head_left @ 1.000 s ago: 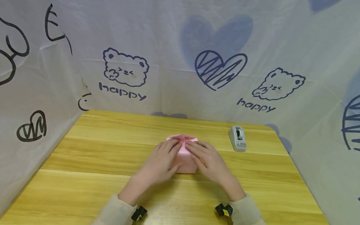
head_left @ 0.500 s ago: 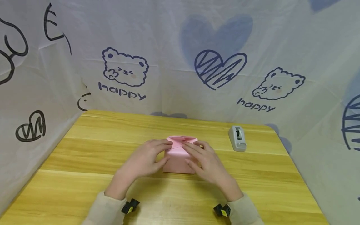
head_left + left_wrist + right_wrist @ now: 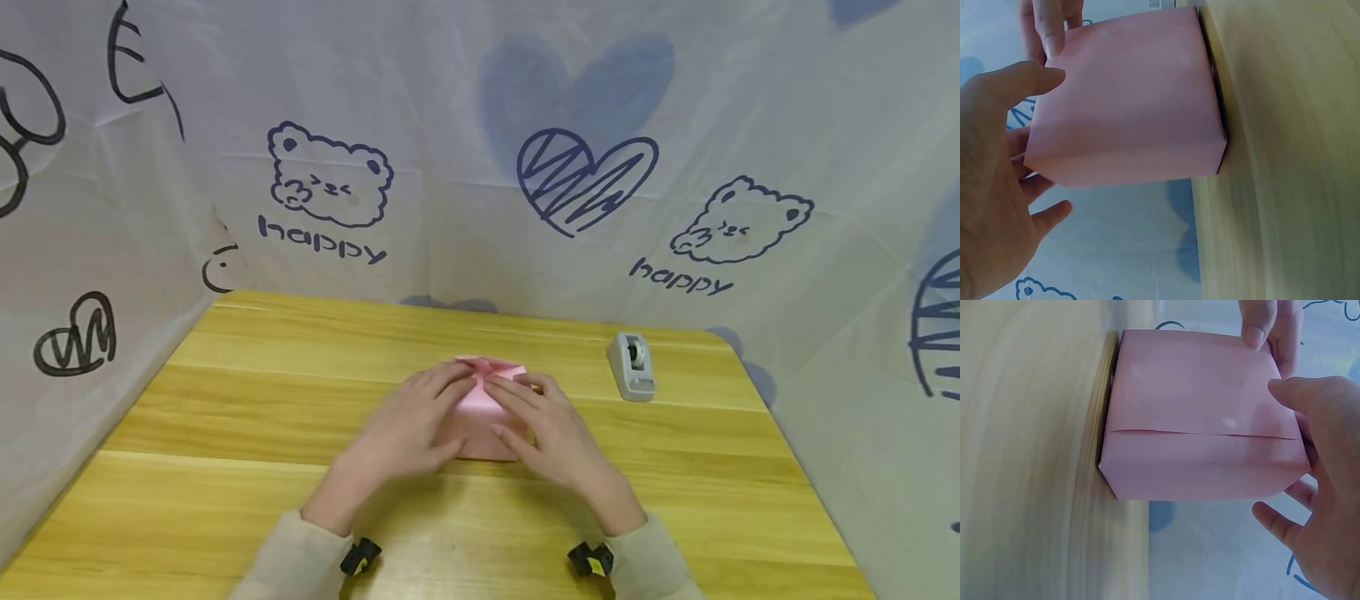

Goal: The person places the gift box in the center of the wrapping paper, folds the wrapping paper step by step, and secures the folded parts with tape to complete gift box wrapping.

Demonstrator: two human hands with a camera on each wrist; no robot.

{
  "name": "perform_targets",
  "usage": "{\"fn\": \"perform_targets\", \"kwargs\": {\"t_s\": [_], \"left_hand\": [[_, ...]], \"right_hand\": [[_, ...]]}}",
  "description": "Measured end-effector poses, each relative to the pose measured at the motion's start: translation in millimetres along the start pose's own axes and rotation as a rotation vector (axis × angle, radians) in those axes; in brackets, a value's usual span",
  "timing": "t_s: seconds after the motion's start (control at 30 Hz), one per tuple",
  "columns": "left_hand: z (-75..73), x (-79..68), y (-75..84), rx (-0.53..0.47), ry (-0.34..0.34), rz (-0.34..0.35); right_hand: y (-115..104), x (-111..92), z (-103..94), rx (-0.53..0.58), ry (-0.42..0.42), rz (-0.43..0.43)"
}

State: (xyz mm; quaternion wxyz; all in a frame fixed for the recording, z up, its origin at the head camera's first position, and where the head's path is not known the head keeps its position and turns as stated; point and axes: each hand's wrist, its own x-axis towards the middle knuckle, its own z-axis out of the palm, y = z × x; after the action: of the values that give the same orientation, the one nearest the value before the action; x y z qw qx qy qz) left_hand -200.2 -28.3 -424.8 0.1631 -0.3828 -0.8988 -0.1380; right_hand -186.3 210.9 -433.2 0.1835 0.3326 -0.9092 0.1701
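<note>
A pink paper-wrapped box (image 3: 487,427) stands on the wooden table, with folded flaps along its far top edge. Over its top left side lies my left hand (image 3: 420,421), fingers extended onto the folded paper and thumb near the front face. My right hand (image 3: 555,433) covers the top right side, its fingertips meeting the left ones near the middle. From the left wrist view, the pink box (image 3: 1129,100) shows a smooth side. A straight paper seam crosses the box (image 3: 1197,381) in the right wrist view. Parts of the top are hidden under the fingers.
A grey-white tape dispenser (image 3: 632,367) sits at the back right of the wooden table (image 3: 225,500). Behind and beside the table hangs a white cloth (image 3: 450,167) printed with bears and hearts.
My left hand slid outward to the left across the top, then came back in over the flaps. My right hand shifted slightly and stays on the right side. The box remains nearly in place.
</note>
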Motion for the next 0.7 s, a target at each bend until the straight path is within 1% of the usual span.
{"fn": "perform_targets", "kwargs": {"t_s": [0.07,0.2,0.23,0.3,0.37,0.43,0.5,0.53,0.6,0.7], "left_hand": [[2.4,-0.5,0.7,0.001,0.016,0.010],[5.1,-0.4,1.3,-0.011,0.019,0.009],[5.1,0.3,1.9,-0.021,0.020,0.006],[3.6,2.8,1.8,-0.075,0.036,-0.008],[-0.7,7.2,0.2,-0.141,0.095,-0.029],[-6.0,13.0,-3.4,-0.186,0.179,-0.056],[-10.0,20.4,-9.2,-0.206,0.234,-0.083],[-11.3,24.4,-12.7,-0.199,0.247,-0.094],[-12.0,32.7,-18.4,-0.188,0.230,-0.103],[-10.9,43.8,-22.1,-0.225,0.163,-0.100]], "right_hand": [[-0.3,0.3,-0.5,-0.001,0.000,0.004],[-0.5,0.6,-1.3,-0.007,0.000,0.000],[-0.4,0.1,-1.6,-0.007,0.001,-0.003],[-0.3,-0.7,-2.2,-0.005,0.002,-0.003],[0.0,-0.9,-2.5,0.003,0.003,-0.005],[0.3,-0.9,-2.5,0.010,-0.001,-0.007],[0.9,-0.9,-2.2,0.017,-0.003,-0.011],[1.3,-0.1,-1.9,0.019,-0.004,-0.015],[1.5,0.3,-1.7,0.017,-0.012,-0.013],[0.0,-0.2,-1.9,0.019,-0.024,0.004]]}}
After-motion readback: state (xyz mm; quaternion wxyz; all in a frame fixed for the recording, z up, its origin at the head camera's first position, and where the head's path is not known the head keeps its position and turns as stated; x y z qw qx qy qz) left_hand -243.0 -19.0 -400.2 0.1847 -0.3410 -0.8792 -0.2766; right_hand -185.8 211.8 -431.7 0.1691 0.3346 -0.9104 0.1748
